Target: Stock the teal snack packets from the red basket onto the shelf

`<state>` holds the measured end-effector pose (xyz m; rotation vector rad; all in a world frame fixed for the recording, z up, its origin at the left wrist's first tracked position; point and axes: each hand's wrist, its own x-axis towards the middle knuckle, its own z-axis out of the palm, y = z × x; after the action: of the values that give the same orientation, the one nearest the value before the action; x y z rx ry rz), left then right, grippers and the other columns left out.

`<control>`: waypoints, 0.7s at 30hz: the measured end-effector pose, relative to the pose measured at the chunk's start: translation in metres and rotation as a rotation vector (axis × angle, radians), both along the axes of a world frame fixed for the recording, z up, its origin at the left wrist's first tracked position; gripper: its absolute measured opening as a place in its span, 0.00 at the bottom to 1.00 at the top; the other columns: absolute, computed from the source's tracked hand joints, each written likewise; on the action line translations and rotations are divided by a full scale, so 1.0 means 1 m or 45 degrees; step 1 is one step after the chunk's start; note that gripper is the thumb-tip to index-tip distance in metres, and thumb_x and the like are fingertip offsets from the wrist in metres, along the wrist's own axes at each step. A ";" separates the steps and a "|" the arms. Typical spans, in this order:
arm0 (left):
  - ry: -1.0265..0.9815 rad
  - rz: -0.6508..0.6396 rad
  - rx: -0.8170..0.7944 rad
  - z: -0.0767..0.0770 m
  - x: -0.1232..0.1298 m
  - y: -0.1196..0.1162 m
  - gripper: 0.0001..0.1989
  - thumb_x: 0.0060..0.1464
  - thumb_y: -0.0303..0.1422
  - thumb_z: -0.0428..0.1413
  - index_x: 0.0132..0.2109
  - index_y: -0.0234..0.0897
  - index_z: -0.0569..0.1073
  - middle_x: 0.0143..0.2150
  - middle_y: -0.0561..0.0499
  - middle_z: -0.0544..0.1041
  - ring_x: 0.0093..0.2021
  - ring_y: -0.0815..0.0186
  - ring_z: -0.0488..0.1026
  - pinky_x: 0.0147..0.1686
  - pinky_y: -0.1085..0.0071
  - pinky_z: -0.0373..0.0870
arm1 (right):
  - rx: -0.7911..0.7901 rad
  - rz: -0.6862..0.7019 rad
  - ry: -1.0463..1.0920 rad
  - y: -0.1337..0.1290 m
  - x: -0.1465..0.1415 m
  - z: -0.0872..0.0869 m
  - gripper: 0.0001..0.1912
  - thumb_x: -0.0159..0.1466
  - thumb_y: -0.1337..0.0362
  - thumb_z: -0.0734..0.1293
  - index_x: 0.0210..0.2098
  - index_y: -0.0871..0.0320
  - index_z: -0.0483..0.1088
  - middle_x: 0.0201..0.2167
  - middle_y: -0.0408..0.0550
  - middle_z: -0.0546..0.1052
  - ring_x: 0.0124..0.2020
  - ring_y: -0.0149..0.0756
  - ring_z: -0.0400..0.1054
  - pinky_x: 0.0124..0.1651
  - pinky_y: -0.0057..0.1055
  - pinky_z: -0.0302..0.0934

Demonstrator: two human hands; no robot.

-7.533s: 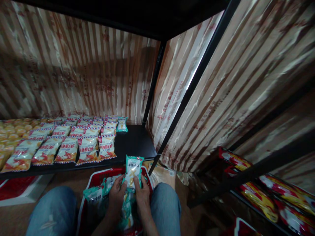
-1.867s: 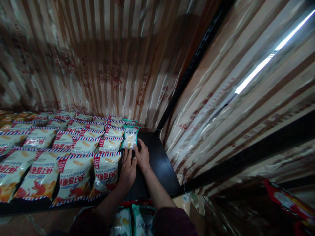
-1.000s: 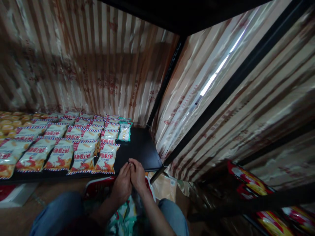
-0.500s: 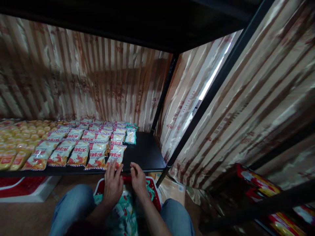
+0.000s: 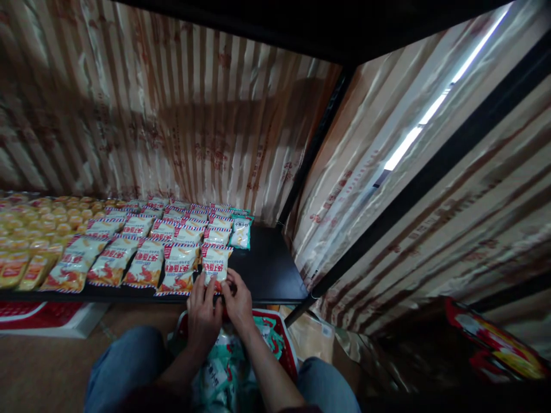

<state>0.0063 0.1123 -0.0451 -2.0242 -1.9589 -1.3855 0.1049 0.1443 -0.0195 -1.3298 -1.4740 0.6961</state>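
Note:
A white, orange and red snack bag (image 5: 215, 263) with striped edges leans at the right end of the front row on the black shelf. My left hand (image 5: 204, 314) rests its stretched fingers on the bag's lower left front. At its lower right edge, the bent fingers and thumb of my right hand (image 5: 238, 299) pinch the bag. Below both hands, between my knees, stands a red basket (image 5: 289, 343) with a pale rim. Green-and-white snack bags (image 5: 214, 376) fill it. One green-and-white bag (image 5: 241, 232) stands on the shelf behind, to the right of the rows.
Rows of similar striped bags (image 5: 146, 262) and yellow packs (image 5: 37, 267) run leftward along the black shelf (image 5: 275, 269). A dark post (image 5: 321, 135) rises at the back right corner. Curtains hang behind. Another red basket (image 5: 38, 312) is under the shelf at left.
My right hand has moved left and up onto the bag's right edge. The bag stands straighter between both hands. The view has shifted and tilted slightly.

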 end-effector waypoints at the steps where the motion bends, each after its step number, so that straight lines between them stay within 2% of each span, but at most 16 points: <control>1: -0.015 -0.003 0.008 0.002 0.000 0.002 0.24 0.56 0.30 0.46 0.60 0.38 0.62 0.64 0.39 0.58 0.63 0.52 0.56 0.57 0.52 0.57 | -0.006 0.000 0.011 0.002 -0.001 0.000 0.19 0.60 0.62 0.61 0.50 0.54 0.68 0.38 0.47 0.78 0.37 0.35 0.72 0.37 0.29 0.68; 6: -0.023 -0.017 -0.004 0.010 0.001 0.010 0.23 0.56 0.29 0.45 0.59 0.35 0.63 0.63 0.38 0.59 0.63 0.53 0.56 0.58 0.53 0.56 | 0.028 -0.028 -0.012 0.013 -0.004 0.000 0.18 0.59 0.64 0.61 0.49 0.54 0.69 0.40 0.48 0.77 0.39 0.34 0.71 0.40 0.29 0.67; 9: -0.036 -0.015 -0.015 0.011 0.000 0.011 0.23 0.56 0.28 0.45 0.59 0.37 0.63 0.64 0.40 0.58 0.64 0.53 0.54 0.58 0.51 0.55 | 0.046 -0.055 -0.043 0.017 -0.004 0.000 0.19 0.58 0.65 0.62 0.49 0.54 0.69 0.40 0.48 0.76 0.39 0.34 0.71 0.41 0.30 0.67; 16: 0.007 -0.003 -0.026 0.011 -0.002 0.009 0.23 0.54 0.27 0.46 0.57 0.36 0.66 0.64 0.39 0.57 0.64 0.51 0.53 0.59 0.51 0.54 | 0.038 -0.048 -0.086 0.016 -0.003 -0.005 0.19 0.59 0.63 0.62 0.49 0.56 0.69 0.41 0.50 0.75 0.40 0.35 0.70 0.38 0.29 0.67; 21: 0.017 0.012 -0.058 0.013 -0.001 0.008 0.24 0.53 0.27 0.46 0.58 0.33 0.64 0.65 0.37 0.54 0.65 0.50 0.51 0.59 0.50 0.54 | 0.053 -0.064 -0.083 0.017 -0.002 -0.008 0.22 0.59 0.62 0.62 0.52 0.58 0.66 0.45 0.53 0.73 0.41 0.35 0.69 0.37 0.28 0.67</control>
<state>0.0057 0.1199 -0.0319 -2.0343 -2.0104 -1.3336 0.1031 0.1612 -0.0279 -1.3640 -1.4937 0.5912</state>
